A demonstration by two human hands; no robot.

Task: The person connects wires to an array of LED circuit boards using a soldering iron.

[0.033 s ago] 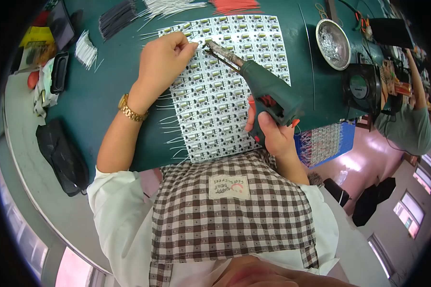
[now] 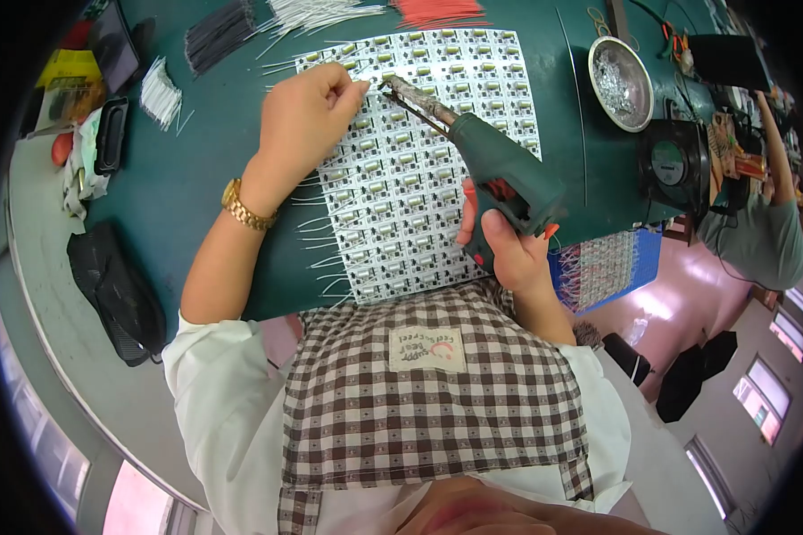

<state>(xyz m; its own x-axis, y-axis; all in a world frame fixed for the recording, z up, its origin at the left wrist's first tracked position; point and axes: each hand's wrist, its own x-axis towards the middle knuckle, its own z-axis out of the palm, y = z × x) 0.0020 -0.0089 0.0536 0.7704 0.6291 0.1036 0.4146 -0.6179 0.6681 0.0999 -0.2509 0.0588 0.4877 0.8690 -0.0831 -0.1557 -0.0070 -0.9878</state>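
A large white panel of small circuit boards (image 2: 424, 183) lies on the green table, with thin white wires (image 2: 317, 223) sticking out past its left edge. Over its upper left part is my left hand (image 2: 308, 107), thumb and forefinger pinched together; whatever is between the fingertips is too small to make out. My right hand (image 2: 510, 250) grips the handle of a dark green soldering gun (image 2: 509, 169). The gun's metal tip points up and left, down at the panel just right of my left fingertips.
Bundles of black wires (image 2: 219, 36), white wires (image 2: 317, 12) and red wires (image 2: 439, 11) lie along the far side. A metal bowl (image 2: 597, 98) holds silvery scraps at the right, beside a black fan (image 2: 674, 165). A blue crate (image 2: 649, 259) holds wired panels. Another person's arm (image 2: 776, 152) shows far right.
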